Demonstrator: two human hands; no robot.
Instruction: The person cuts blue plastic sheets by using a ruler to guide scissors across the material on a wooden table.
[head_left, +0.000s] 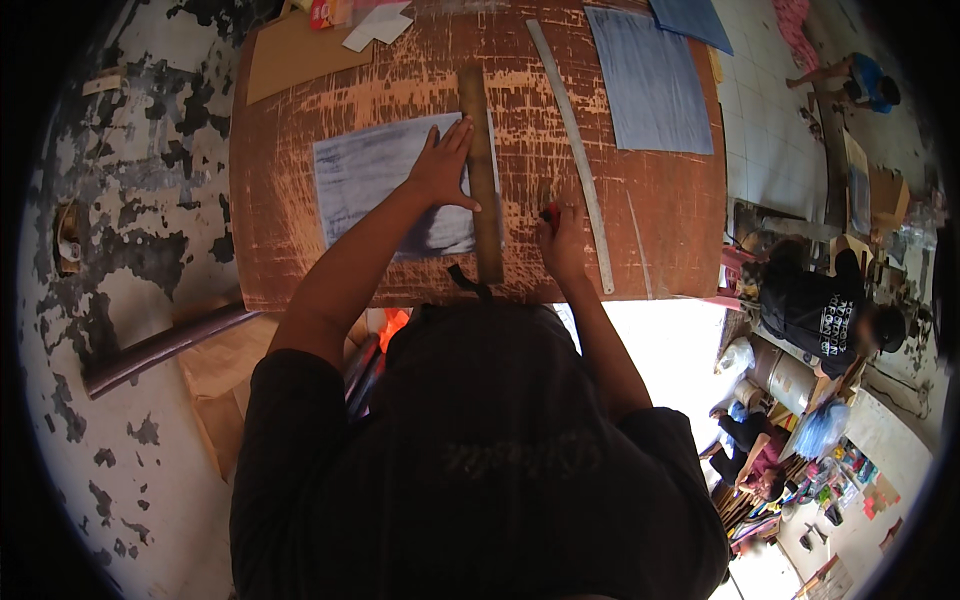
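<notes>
On the scratched brown work board point(280, 190) lies a blue-grey sheet point(365, 180) with streaky markings. A straight, dark brown ruler-like strip point(483, 190) rests across its right edge, running away from me. My left hand point(445, 172) is flat on the sheet with fingers spread, its fingertips and thumb against the strip's left side. To the right of the strip, my right hand point(566, 240) is closed around a small red and black tool point(550, 212); its working end cannot be made out. A short black strip point(467, 280) lies at the board's near edge.
Right of my right hand lies a long grey metal ruler point(570, 130). Another blue-grey sheet point(655, 85) is at the far right, with brown cardboard point(305, 55) at the far left. People point(825, 305) are at the right, beside stacked materials.
</notes>
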